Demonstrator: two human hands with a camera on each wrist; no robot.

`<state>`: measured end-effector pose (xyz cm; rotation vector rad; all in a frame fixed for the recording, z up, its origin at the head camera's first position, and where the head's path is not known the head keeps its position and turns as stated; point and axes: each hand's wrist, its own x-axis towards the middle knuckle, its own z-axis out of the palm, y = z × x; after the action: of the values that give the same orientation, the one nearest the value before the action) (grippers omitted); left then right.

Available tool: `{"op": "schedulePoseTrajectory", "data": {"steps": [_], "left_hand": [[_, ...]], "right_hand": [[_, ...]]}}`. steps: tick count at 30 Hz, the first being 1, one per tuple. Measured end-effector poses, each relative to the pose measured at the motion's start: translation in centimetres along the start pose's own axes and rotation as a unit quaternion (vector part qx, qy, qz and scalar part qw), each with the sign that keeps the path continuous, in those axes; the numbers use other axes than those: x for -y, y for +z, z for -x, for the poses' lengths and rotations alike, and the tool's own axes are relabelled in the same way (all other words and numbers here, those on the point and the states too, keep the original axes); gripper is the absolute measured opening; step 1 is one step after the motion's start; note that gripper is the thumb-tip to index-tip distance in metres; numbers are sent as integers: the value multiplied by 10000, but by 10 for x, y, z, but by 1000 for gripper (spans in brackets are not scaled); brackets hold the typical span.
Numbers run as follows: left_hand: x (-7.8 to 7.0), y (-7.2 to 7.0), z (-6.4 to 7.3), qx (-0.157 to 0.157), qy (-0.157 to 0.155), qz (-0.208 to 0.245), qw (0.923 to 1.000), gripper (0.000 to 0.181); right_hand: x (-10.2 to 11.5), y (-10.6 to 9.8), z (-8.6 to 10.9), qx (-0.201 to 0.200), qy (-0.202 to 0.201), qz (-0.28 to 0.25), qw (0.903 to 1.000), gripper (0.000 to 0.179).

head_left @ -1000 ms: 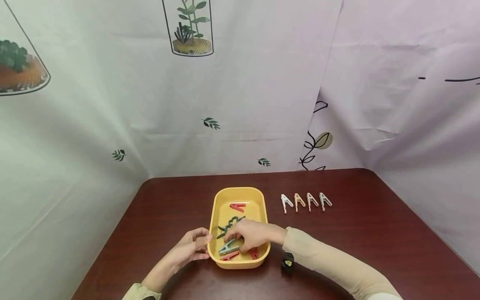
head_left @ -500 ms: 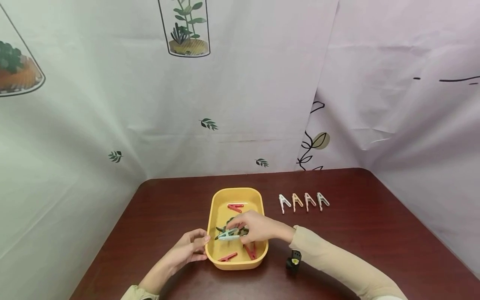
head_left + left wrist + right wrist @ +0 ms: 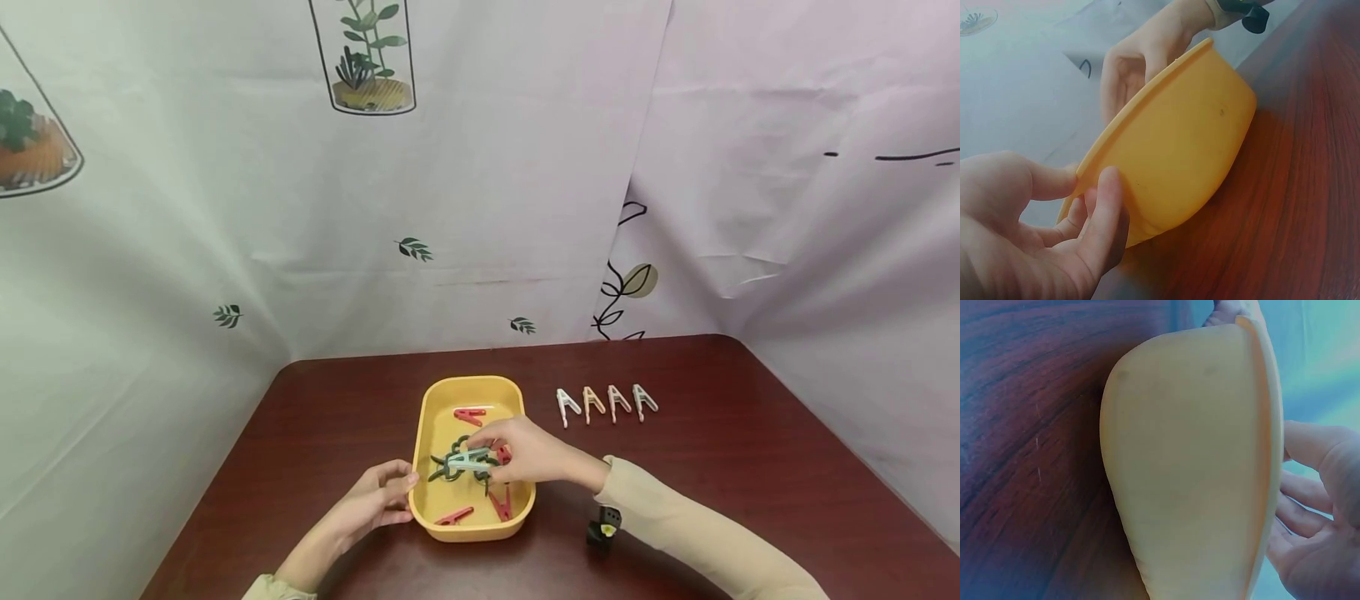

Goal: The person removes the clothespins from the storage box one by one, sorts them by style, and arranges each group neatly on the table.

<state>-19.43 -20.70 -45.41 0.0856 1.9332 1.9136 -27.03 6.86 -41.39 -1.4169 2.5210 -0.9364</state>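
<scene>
My left hand (image 3: 371, 500) pinches the left edge of a yellow plastic tray (image 3: 472, 533), the thumb at its rim and fingers against the outer wall, as the left wrist view shows. Over the tray, my right hand (image 3: 521, 450) holds a mint-green clothespin (image 3: 467, 460) between thumb and fingers. Dark green clips (image 3: 453, 468) lie in a heap under that clothespin. Red clothespins lie around them in the tray: one at the far end (image 3: 470, 416), one near the front (image 3: 455, 516). From the right wrist view, the tray wall (image 3: 1185, 456) hides what the fingertips hold.
To the right of the tray, several clothespins stand in a row: white (image 3: 567, 406), orange-yellow (image 3: 593, 404), pink (image 3: 618, 403) and grey-green (image 3: 644, 402). The dark red wooden table (image 3: 720, 450) ends at a pale printed cloth (image 3: 480, 167) behind it.
The right hand has picked the mint-green clothespin up from the tray's front part and moved it away from me, over the dark clips. The left hand keeps its place on the tray.
</scene>
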Motion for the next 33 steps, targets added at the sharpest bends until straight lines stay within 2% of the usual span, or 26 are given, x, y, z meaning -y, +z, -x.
{"op": "schedulePoseTrajectory", "data": {"steps": [8,15,27,33], "left_hand": [[0,0,1,27,-36,46,10000,30],[-1,2,1,33,-61,96,9999,28],[-3,0,0,98,-65,165,9998,27],[-3,1,0,99,-75,150,9998,29]], "right_hand": [[-1,-2,12,-512,112,105,9986,41],[-5,-8,23,-1099,305,-206,9933,41],[-15,-14,38,-1588,544,-182,9856,43],[-22,-21,44,-2100,629,66,9757,43]]}}
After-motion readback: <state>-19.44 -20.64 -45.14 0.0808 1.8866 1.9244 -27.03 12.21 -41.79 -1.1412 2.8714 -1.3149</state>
